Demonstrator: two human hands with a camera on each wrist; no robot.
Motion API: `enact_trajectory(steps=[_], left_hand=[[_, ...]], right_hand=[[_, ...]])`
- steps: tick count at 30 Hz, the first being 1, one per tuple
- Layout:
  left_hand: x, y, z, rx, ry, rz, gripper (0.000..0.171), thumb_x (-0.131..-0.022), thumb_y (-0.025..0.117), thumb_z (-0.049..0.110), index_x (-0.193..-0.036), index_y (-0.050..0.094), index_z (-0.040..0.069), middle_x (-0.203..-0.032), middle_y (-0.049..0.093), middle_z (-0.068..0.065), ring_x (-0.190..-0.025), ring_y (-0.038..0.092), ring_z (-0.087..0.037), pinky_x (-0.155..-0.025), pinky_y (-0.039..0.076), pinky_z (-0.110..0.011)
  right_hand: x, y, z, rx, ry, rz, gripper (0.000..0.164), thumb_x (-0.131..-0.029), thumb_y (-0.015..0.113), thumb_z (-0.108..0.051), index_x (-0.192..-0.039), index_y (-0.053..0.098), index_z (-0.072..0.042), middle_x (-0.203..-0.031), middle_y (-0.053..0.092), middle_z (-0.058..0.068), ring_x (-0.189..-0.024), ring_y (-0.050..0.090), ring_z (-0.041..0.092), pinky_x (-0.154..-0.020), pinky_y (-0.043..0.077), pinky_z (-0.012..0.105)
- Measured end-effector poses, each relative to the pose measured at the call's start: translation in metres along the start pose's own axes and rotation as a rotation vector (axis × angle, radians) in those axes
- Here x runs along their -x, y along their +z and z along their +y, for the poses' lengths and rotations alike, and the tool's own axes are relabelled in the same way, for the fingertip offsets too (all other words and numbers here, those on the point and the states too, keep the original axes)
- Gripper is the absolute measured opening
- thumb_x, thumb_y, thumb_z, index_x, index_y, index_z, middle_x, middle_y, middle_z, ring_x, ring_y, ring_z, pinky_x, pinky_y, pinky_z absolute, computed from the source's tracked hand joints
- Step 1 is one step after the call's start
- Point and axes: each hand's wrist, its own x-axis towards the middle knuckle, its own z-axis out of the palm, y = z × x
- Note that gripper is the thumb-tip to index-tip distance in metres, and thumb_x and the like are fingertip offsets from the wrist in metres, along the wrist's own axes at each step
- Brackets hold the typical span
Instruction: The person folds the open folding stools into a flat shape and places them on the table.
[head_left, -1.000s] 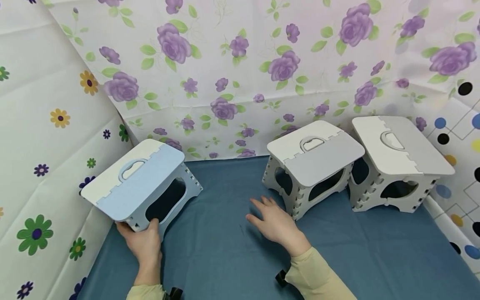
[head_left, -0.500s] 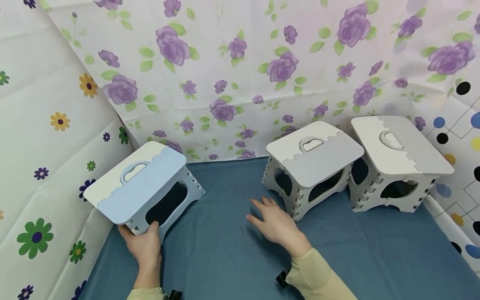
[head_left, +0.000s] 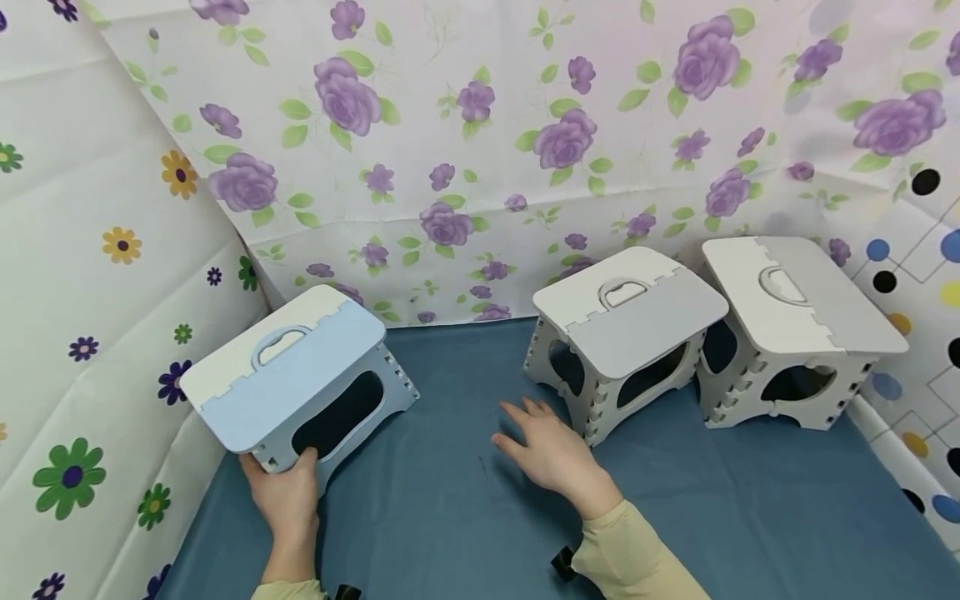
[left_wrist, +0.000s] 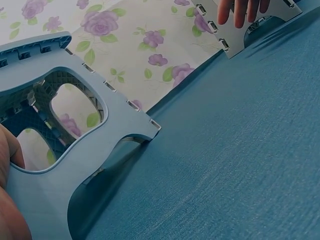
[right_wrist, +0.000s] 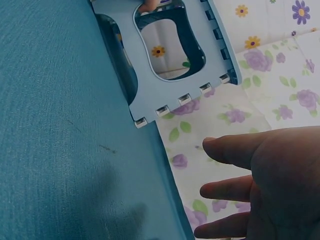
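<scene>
Left hand grips the blue stool; it slid nearer the right hand, fingers spread, holding nothing; moving seems under way.

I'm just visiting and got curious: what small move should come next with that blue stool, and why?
Probably easing the blue stool slightly right, toward the nearer grey stool: the left grip holds its near end, the right grip holds nothing, and blue cloth shows between the two stools.
</scene>
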Motion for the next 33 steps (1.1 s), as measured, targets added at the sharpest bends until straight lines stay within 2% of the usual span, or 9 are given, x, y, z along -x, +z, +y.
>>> enact_trajectory(steps=[5, 9, 15, 26, 28, 33], left_hand=[[0.001, 0.003, 0.0, 0.0, 0.005, -0.014, 0.09, -0.086, 0.064, -0.008, -0.165, 0.036, 0.024, -0.16, 0.044, -0.012, -0.143, 0.04, -0.025, -0.119, 0.028, -0.04], [0.001, 0.004, 0.001, 0.011, 0.023, -0.034, 0.089, -0.086, 0.063, -0.008, -0.164, 0.038, 0.025, -0.158, 0.044, -0.01, -0.142, 0.041, -0.023, -0.115, 0.029, -0.035], [0.002, 0.006, 0.001, 0.016, 0.046, -0.121, 0.087, -0.088, 0.063, -0.01, -0.165, 0.037, 0.021, -0.156, 0.044, -0.008, -0.14, 0.039, -0.023, -0.11, 0.03, -0.034], [0.004, 0.012, 0.002, -0.073, 0.078, -0.333, 0.082, -0.087, 0.064, -0.011, -0.162, 0.031, 0.001, -0.154, 0.042, -0.024, -0.139, 0.04, -0.038, -0.11, 0.033, -0.055], [0.003, 0.012, 0.002, -0.09, 0.092, -0.381, 0.081, -0.087, 0.063, -0.012, -0.161, 0.032, -0.001, -0.153, 0.042, -0.026, -0.139, 0.04, -0.038, -0.109, 0.033, -0.055], [0.002, 0.011, 0.002, -0.126, 0.092, -0.522, 0.079, -0.087, 0.062, -0.015, -0.159, 0.033, -0.002, -0.155, 0.043, -0.023, -0.137, 0.041, -0.031, -0.101, 0.033, -0.041]], right_hand=[[0.0, -0.004, 0.003, -0.004, 0.007, -0.009, 0.063, -0.109, 0.061, -0.05, -0.161, 0.051, -0.016, -0.165, 0.042, 0.024, -0.154, 0.035, 0.047, -0.114, 0.04, 0.067], [0.0, -0.006, 0.004, -0.013, 0.005, -0.002, 0.064, -0.109, 0.06, -0.05, -0.162, 0.05, -0.016, -0.166, 0.041, 0.024, -0.154, 0.035, 0.047, -0.114, 0.04, 0.067], [0.001, -0.012, 0.006, -0.026, 0.004, 0.024, 0.063, -0.109, 0.06, -0.05, -0.162, 0.05, -0.017, -0.165, 0.043, 0.023, -0.152, 0.041, 0.042, -0.114, 0.041, 0.063], [-0.001, -0.019, 0.014, -0.077, 0.005, 0.005, 0.063, -0.109, 0.061, -0.05, -0.164, 0.048, -0.02, -0.164, 0.046, 0.018, -0.15, 0.045, 0.039, -0.115, 0.041, 0.062], [-0.002, -0.019, 0.014, -0.091, 0.003, -0.001, 0.063, -0.109, 0.06, -0.05, -0.164, 0.048, -0.02, -0.164, 0.047, 0.016, -0.149, 0.046, 0.038, -0.115, 0.042, 0.061], [-0.006, -0.018, 0.013, -0.134, -0.009, -0.021, 0.063, -0.109, 0.059, -0.052, -0.164, 0.047, -0.022, -0.163, 0.049, 0.011, -0.149, 0.047, 0.034, -0.115, 0.043, 0.058]])
